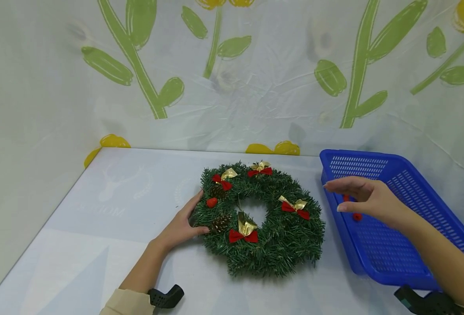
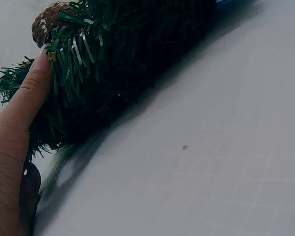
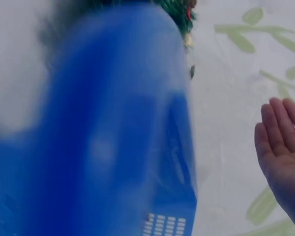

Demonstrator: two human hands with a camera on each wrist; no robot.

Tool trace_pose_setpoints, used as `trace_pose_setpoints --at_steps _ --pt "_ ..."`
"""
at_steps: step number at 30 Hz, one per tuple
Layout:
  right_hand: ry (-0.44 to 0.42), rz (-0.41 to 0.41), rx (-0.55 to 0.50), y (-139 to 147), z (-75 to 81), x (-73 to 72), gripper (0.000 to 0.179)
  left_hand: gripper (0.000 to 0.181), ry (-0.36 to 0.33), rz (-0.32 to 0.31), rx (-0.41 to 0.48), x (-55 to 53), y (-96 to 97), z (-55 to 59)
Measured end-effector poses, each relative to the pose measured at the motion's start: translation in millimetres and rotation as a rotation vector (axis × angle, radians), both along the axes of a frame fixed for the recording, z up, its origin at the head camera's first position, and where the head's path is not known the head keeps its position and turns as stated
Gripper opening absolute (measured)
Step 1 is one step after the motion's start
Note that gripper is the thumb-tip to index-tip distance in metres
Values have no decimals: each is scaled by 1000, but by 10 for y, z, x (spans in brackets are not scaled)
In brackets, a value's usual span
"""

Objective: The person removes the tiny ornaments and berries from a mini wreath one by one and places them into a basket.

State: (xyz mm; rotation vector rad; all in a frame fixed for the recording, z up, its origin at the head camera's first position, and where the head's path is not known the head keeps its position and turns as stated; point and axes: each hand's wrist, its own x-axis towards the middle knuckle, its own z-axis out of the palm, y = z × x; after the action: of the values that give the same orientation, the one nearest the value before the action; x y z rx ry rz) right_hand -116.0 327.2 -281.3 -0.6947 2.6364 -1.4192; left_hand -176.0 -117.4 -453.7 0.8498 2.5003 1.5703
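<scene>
A green Christmas wreath (image 1: 287, 249) lies on the white table, trimmed with several red and gold bows, pine cones (image 1: 221, 223) and a red berry (image 1: 212, 202). My left hand (image 1: 178, 229) holds its left side, thumb on top near a pine cone and fingers along the outer edge. In the left wrist view the thumb (image 2: 32, 91) presses into the needles; the other fingers are hidden. My right hand (image 1: 373, 203) hovers over the left side of a blue basket (image 1: 343, 245), fingers extended, thumb apart, holding nothing. Small red pieces (image 1: 357, 217) lie in the basket beneath it.
The basket stands to the right of the wreath, its perforated walls rising above the table (image 1: 137, 218). Behind the table hangs a pale cloth (image 1: 255, 109) printed with green stems and yellow flowers. The basket looks large and blurred in the right wrist view.
</scene>
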Motion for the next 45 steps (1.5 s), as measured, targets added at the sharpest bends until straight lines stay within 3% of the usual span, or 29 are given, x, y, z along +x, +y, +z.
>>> trace_pose_setpoints --at_steps 6,16,26,34,41,45 --pt "-3 -55 -84 -133 -105 103 42 101 -3 -6 0 13 -5 6" --pt "3 -124 -396 -442 -291 286 49 100 -8 0 8 5 5 -2" --pt "177 -138 -523 -748 -490 385 60 101 -10 -5 3 -9 5 -10" --pt "305 -78 -518 -992 -626 380 67 100 -12 2 7 -6 -7 -14" --pt "310 -102 -415 -1104 -694 348 68 100 -15 -9 5 -18 -10 -17" --pt "290 -104 -413 -1156 -709 348 68 100 -12 -11 1 -29 -8 -23"
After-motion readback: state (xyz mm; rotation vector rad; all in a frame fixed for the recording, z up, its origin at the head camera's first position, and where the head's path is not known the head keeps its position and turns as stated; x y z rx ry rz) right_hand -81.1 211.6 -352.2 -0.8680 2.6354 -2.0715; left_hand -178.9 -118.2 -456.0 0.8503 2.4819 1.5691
